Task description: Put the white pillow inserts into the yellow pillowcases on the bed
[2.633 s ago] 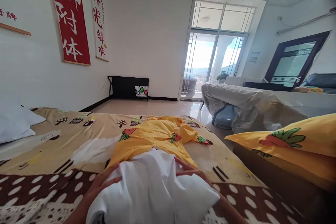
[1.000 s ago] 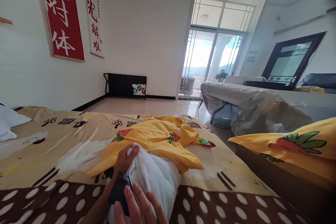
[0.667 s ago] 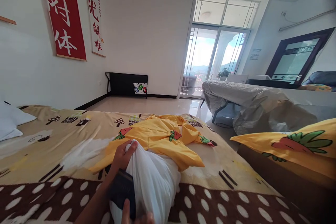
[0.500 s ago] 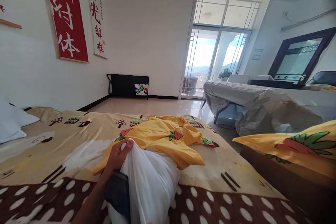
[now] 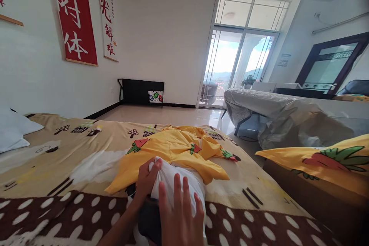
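**White pillow held at the near edge of the bed**

White cloth of the pillow (image 5: 168, 171) showed at the near middle of the bed (image 5: 72, 150). Its far end was covered by a yellow carrot-print pillowcase (image 5: 173, 148). The left hand (image 5: 145, 180) was closed, pinching a bunched corner of the pillow. The right hand (image 5: 180, 215) lay flat on it, fingers spread. A dark object (image 5: 148, 219) sat between the wrists, too hidden to identify.

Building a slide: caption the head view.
Pinching white pillow with left hand, right hand flat atop, yellow pillowcase beyond.
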Available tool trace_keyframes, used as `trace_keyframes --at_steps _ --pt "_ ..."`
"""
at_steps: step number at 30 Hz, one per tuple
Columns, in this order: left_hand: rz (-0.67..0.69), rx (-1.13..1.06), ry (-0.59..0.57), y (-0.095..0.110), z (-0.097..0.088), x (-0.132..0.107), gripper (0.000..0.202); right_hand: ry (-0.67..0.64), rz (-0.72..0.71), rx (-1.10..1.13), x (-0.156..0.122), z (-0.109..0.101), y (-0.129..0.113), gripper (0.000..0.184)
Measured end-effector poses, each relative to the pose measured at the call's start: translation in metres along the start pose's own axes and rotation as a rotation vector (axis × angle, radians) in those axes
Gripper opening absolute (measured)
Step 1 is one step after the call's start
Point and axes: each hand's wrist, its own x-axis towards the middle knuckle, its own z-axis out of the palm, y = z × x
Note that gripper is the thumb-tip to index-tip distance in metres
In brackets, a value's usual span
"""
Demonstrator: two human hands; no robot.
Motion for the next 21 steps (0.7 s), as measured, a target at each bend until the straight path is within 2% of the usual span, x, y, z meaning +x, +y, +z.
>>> trace_keyframes --at_steps 2,5,7,11,13,15,17,19,21 --pt "0.017 -0.006 -0.028 0.000 0.004 -0.002 0.045 -0.136 0.052 0.002 0.001 0.012 0.003 0.054" --pt "0.048 0.054 -0.099 0.000 -0.002 0.002 0.042 -0.284 0.057 0.037 0.006 0.027 0.012 0.065" --pt "0.076 0.103 -0.129 0.002 -0.013 0.008 0.039 -0.356 0.013 0.084 0.009 0.032 0.021 0.072" --pt "0.116 0.183 -0.070 0.010 -0.050 0.017 0.039 -0.452 -0.041 0.173 0.016 0.034 0.040 0.083" --pt "0.086 0.256 -0.174 0.014 -0.068 0.019 0.035 -0.417 -0.086 0.220 0.017 0.034 0.049 0.085" --pt "0.050 0.351 -0.426 0.014 -0.080 0.019 0.027 -0.312 -0.187 0.276 0.017 0.032 0.054 0.079" --pt "0.064 0.458 -0.632 0.012 -0.082 0.018 0.019 -0.187 -0.319 0.323 0.018 0.029 0.053 0.064" --pt "0.115 0.584 -0.662 0.006 -0.074 0.019 0.021 -0.085 -0.435 0.353 0.020 0.024 0.046 0.043" --pt "0.188 0.728 -0.580 0.002 -0.062 0.019 0.025 0.013 -0.481 0.352 0.020 0.017 0.036 0.029"
